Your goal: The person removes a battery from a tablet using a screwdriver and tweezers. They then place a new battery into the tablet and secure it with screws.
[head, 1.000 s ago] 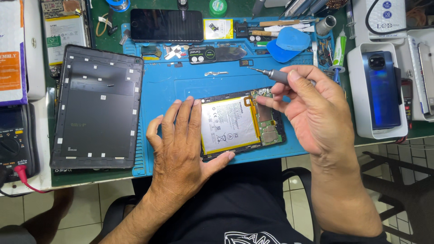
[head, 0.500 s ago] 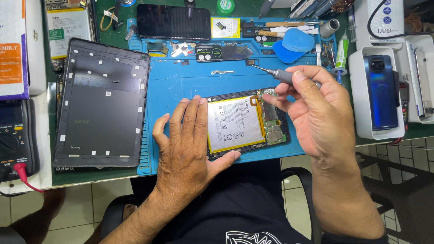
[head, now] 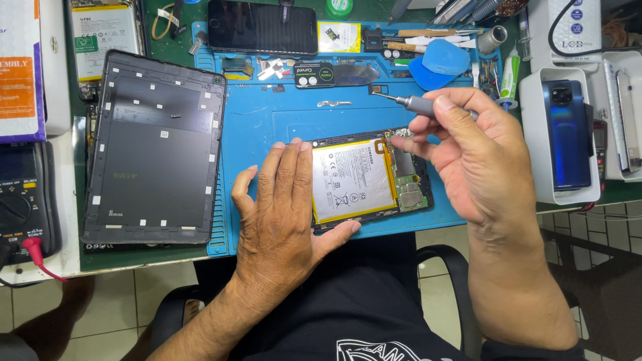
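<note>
Fingers [head: 294, 167] of the left hand [head: 281, 220] lie flat and spread, released, pressing on the left edge of the opened tablet [head: 371, 179]; nothing gripped. Right hand [head: 478, 160]: fingers clenched round a slim grey precision screwdriver [head: 418, 103], its tip pointing left, held just above the tablet's upper right corner; thumb and forefinger tips sit at that corner.

Largest first. Green table [head: 174, 40] carries a blue work mat [head: 267, 127]. On the mat's left side, overlapping its edge, lies the dark tablet back cover [head: 150, 144], inner face up, well apart from the hands. Opened tablet sits on the mat's near-centre, in front of the person, showing a white battery [head: 351, 180] with a yellow border and a green circuit board [head: 409, 184] to its right. A dark phone [head: 262, 27] lies screen-up at the mat's far edge. A blue phone [head: 567, 134] rests in a white tray [head: 535, 93] at right. Black multimeter [head: 23, 200] at far left, red lead plugged in. Blue plastic picks [head: 438, 60] lie beyond the screwdriver.
</note>
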